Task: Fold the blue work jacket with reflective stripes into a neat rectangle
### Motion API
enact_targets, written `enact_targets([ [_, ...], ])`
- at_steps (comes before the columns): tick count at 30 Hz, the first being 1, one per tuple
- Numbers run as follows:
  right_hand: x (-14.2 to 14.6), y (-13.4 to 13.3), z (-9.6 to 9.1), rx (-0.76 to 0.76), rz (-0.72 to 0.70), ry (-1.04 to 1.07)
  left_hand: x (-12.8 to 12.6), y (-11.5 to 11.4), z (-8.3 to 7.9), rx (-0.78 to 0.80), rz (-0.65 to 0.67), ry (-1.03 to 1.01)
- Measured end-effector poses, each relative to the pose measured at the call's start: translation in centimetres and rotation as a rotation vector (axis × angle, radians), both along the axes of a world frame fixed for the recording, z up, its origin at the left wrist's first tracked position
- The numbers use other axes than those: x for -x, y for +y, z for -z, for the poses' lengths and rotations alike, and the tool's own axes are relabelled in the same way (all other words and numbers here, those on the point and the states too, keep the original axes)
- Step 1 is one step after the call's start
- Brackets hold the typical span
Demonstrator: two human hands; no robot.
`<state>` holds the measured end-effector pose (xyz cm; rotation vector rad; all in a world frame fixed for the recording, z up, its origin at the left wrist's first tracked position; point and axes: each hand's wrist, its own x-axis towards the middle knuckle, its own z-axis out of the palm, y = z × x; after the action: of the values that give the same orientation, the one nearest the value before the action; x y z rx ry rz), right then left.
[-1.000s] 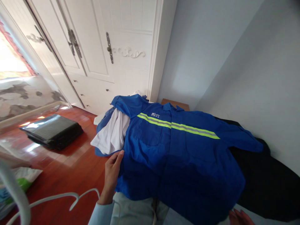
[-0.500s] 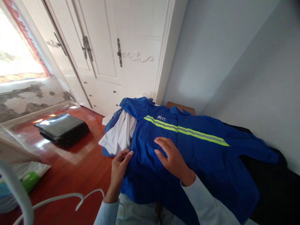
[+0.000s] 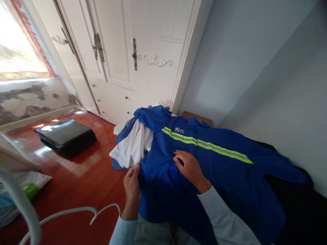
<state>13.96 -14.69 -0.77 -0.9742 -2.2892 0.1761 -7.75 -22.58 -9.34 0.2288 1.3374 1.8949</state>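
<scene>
A blue work jacket (image 3: 224,177) with a yellow and grey reflective stripe lies spread out, front side up, collar away from me. My left hand (image 3: 132,187) pinches the jacket's left edge between thumb and fingers. Over the jacket's front, my right hand (image 3: 190,168) has its thumb and fingertips drawn together on the blue cloth, which puckers there. Beyond my left hand, a white garment (image 3: 131,144) hangs out from under the jacket's sleeve.
White wardrobe (image 3: 153,51) behind; grey wall (image 3: 242,61) at right. A black flat stack (image 3: 67,136) sits on the red floor (image 3: 94,183). White curved metal tubing (image 3: 68,211) is at lower left, near a plastic bag (image 3: 33,187). Black cloth (image 3: 304,207) lies at right.
My left hand has taken hold of the jacket's edge and lifted it slightly. My right hand's fingers have closed onto the cloth. The view has shifted a little.
</scene>
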Motion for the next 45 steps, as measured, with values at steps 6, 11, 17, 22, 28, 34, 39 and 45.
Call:
enact_targets([
  [6,-0.6,0.1,0.3,0.077,0.032,0.112,0.8,-0.1,0.5,0.162,0.23,0.546],
  [11,-0.9,0.1,0.0,0.196,-0.015,0.222,0.3,-1.2,-2.0,0.166,0.093,1.028],
  [17,-1.0,0.1,-0.5,0.274,-0.038,0.281,-0.1,-0.2,-2.5,-0.002,0.229,1.062],
  [22,-1.1,0.3,-0.3,0.282,-0.04,0.303,-0.7,1.4,-1.9,0.049,0.469,1.045],
  [28,-1.0,0.3,-0.2,0.267,-0.04,0.312,-2.0,2.5,-2.0,0.127,0.519,1.107],
  [34,-1.1,0.2,-0.3,0.264,-0.039,0.315,-1.8,2.2,-3.0,0.103,0.437,0.976],
  [39,-1.1,0.2,-0.4,0.277,-0.048,0.325,-0.2,0.5,-3.6,0.136,0.237,0.95],
  [45,-1.3,0.3,-0.1,0.288,-0.046,0.361,1.1,0.1,-4.0,0.205,0.032,1.014],
])
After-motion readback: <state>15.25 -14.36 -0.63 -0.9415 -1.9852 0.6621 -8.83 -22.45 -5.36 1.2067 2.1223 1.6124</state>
